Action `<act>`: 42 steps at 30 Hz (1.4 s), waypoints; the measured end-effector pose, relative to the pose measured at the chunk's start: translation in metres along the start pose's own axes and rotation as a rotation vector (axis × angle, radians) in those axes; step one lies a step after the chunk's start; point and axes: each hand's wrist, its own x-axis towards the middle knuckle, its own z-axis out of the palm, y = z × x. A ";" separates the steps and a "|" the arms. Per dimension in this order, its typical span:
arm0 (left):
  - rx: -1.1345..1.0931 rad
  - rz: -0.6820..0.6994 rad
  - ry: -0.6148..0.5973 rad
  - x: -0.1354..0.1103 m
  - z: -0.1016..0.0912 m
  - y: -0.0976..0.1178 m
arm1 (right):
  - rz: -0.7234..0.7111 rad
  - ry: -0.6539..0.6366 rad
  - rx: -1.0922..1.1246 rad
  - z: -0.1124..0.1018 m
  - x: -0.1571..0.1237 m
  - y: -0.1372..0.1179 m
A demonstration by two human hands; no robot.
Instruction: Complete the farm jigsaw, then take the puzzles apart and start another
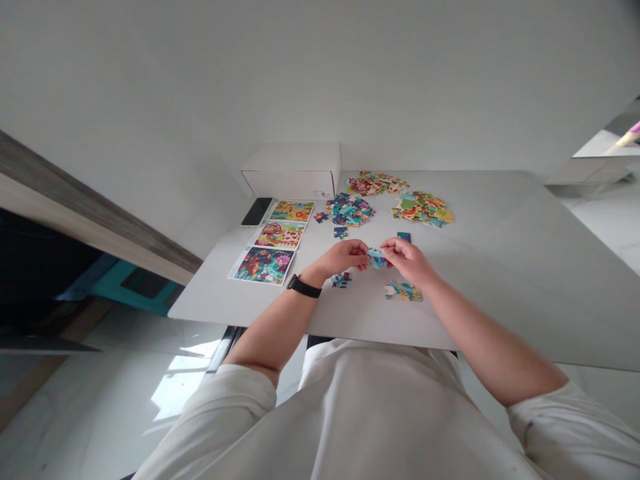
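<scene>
My left hand [344, 257] and my right hand [407, 260] meet above the white table [470, 267]. Between their fingertips is a small joined group of teal jigsaw pieces [377, 259], held by both hands. A black watch [304, 287] circles my left wrist. Just below the hands lie a small joined cluster of puzzle pieces [341, 280] and a larger teal and yellow assembled section [403, 291]. Single dark blue pieces [341, 232] [404, 237] lie just above the hands.
Several picture cards [279, 235] lie in a column at the table's left, beside a black phone [257, 211]. Piles of loose puzzle pieces [350, 211] spread along the far side, near a white box [291, 171]. A white wall rises behind the table.
</scene>
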 end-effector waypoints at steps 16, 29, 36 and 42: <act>0.213 -0.072 -0.005 -0.006 0.003 0.011 | -0.062 0.007 -0.052 0.002 -0.003 0.001; 0.133 -0.052 0.436 -0.079 -0.044 0.027 | -0.262 -0.016 -0.424 -0.019 -0.016 -0.014; 0.295 -0.260 0.504 -0.124 -0.042 0.000 | -0.385 -0.328 -0.726 0.022 -0.012 -0.037; 0.452 -0.304 0.507 -0.121 -0.031 -0.001 | -0.406 -0.396 -0.867 0.065 -0.007 -0.028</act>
